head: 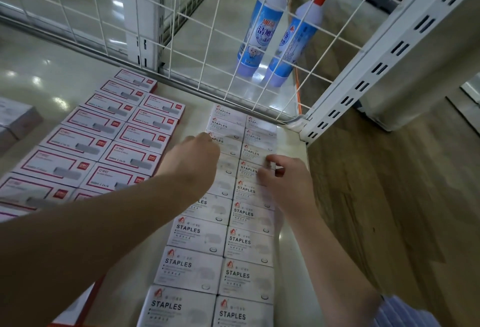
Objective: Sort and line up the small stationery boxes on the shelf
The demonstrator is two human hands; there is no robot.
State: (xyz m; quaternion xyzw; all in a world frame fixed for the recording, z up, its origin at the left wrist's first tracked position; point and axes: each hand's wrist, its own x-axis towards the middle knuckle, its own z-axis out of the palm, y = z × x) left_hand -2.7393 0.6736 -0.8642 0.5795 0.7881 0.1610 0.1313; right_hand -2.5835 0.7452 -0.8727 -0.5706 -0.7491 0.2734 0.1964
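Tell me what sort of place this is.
Probably a shop aisle: rows of identical staple boxes on a shelf, a wire divider, and cleaner bottles stocked behind it.

Small white cardboard boxes (200,234) printed with black "STAPLES" lettering and a small red logo fill the lower middle of the frame in two columns. To the left, flat white boxes with red rectangular borders and red corner logos (78,141) carry grey smudged markings. The glossy cream shelf (39,77) beneath shows bright white glints. A white wire grid panel (207,28) crosses the upper middle. Behind it, at upper right of centre, stand two blue-and-white plastic bottles with red caps (262,30) and pale lilac bases. Brown wood-grain flooring (376,196) fills the right side. A blue-and-white striped sleeve (405,313) shows at lower right.
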